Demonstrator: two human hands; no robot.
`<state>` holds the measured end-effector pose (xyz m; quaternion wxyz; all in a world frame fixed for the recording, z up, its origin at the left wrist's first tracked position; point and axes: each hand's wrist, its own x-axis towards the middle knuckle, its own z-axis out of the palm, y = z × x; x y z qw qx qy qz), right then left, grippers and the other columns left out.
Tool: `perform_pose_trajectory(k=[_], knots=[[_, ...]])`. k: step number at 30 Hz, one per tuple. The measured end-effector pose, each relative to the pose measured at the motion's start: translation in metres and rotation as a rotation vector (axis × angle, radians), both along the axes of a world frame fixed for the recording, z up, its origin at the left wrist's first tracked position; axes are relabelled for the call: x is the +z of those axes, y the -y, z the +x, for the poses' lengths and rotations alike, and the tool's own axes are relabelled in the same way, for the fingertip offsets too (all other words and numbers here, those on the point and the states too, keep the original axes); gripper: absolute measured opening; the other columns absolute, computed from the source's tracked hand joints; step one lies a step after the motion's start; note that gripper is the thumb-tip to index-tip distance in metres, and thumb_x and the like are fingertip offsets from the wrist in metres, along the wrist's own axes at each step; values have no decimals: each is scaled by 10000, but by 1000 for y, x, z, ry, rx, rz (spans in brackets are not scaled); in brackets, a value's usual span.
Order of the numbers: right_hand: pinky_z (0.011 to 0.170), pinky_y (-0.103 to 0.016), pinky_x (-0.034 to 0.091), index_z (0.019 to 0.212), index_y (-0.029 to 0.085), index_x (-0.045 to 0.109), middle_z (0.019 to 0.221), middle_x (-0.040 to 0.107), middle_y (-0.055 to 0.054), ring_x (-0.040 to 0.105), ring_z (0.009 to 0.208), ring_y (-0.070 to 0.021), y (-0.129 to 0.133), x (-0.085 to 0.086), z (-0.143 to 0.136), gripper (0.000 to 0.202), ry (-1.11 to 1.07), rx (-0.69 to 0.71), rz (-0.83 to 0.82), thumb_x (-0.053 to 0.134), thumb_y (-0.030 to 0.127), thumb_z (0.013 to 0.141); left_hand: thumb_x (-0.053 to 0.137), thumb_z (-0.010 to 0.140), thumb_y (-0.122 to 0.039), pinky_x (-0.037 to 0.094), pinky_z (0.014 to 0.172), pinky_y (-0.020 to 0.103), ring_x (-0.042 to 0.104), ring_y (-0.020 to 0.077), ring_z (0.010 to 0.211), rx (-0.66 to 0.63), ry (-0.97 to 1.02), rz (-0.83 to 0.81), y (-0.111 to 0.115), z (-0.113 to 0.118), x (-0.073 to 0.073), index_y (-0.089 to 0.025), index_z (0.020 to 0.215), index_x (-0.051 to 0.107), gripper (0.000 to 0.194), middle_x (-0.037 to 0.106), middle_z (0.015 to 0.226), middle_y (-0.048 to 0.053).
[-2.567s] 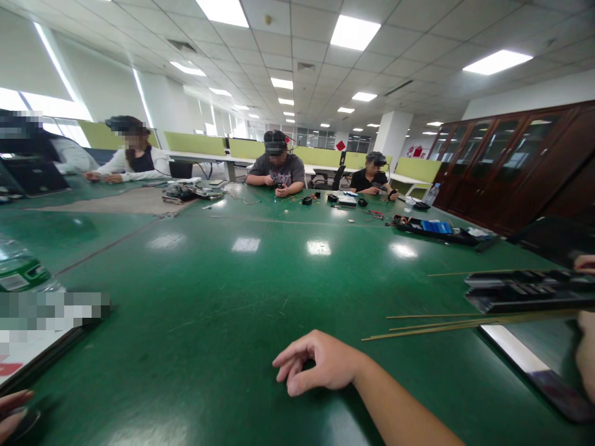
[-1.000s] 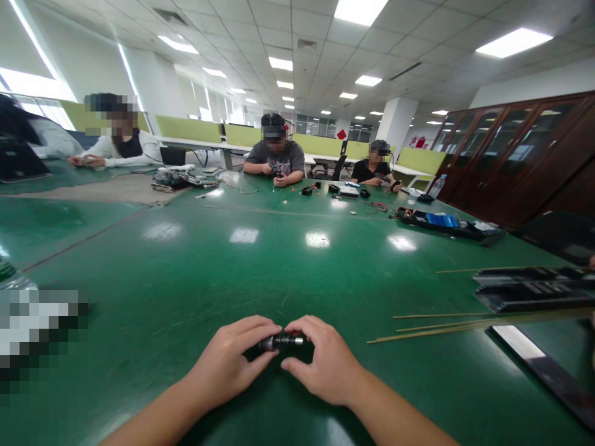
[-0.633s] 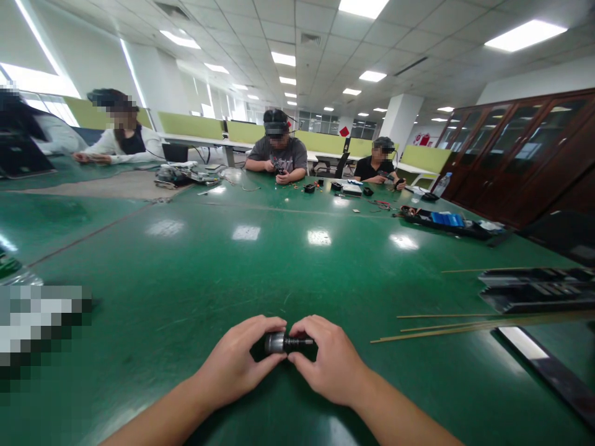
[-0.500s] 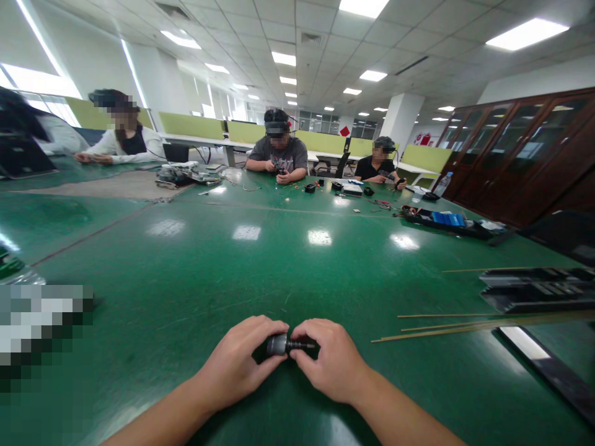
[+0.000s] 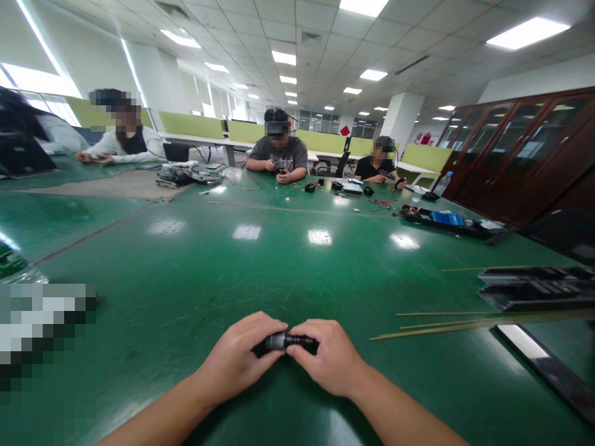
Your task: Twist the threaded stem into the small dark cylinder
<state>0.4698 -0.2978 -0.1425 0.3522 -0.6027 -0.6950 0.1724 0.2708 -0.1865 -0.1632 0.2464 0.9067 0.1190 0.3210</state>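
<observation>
Left hand (image 5: 242, 356) gripping black cylindrical part (image 5: 277, 341), between thumb and fingers.

The small cylinder (image 5: 276, 341) has a thick, shiny grey-black body at left and a thin, ridged black shaft at right (if it is one piece, I cannot tell). It lies almost level, held between left hand (image 5: 239, 350) and right hand (image 5: 331, 357), at the table's (image 5: 279, 272) near side.

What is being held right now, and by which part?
A dark cylindrical part, held by both hands: the left hand grips its thicker end, the right hand pinches its slimmer, ridged section.
</observation>
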Motion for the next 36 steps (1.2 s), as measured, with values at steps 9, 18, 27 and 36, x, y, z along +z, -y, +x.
perform_pose_trajectory(k=[9, 18, 27, 36], knots=[[746, -266, 449, 965, 244, 747, 914, 749, -2, 667, 823, -170, 1, 1, 0, 113, 11, 18, 15, 680, 242, 874, 683, 873, -215, 556, 837, 352, 660, 208, 935, -14, 17, -19, 2, 1, 3, -220, 1151, 666, 278, 711, 1017, 87], [756, -270, 457, 969, 235, 747, 912, 750, -5, 673, 827, -172, 3, 3, -1, 115, 24, 37, 19, 674, 241, 881, 682, 872, -204, 552, 833, 352, 655, 205, 935, -13, -9, -27, 4, -1, 4, -227, 1154, 673, 283, 714, 1021, 79], [763, -269, 458, 968, 226, 749, 913, 752, -7, 675, 831, -170, 2, 2, 0, 118, 35, 40, 33, 668, 225, 882, 687, 867, -190, 557, 826, 348, 656, 202, 940, -18, 6, -20, 4, -1, 5, -226, 1163, 673, 299, 715, 1027, 80], [767, -275, 469, 987, 239, 756, 921, 756, -10, 680, 835, -172, 3, 5, 1, 134, 32, 36, 19, 667, 243, 886, 683, 866, -182, 563, 826, 359, 656, 208, 944, -13, 20, -9, 1, -3, 2, -227, 1170, 672, 307, 713, 1031, 87]])
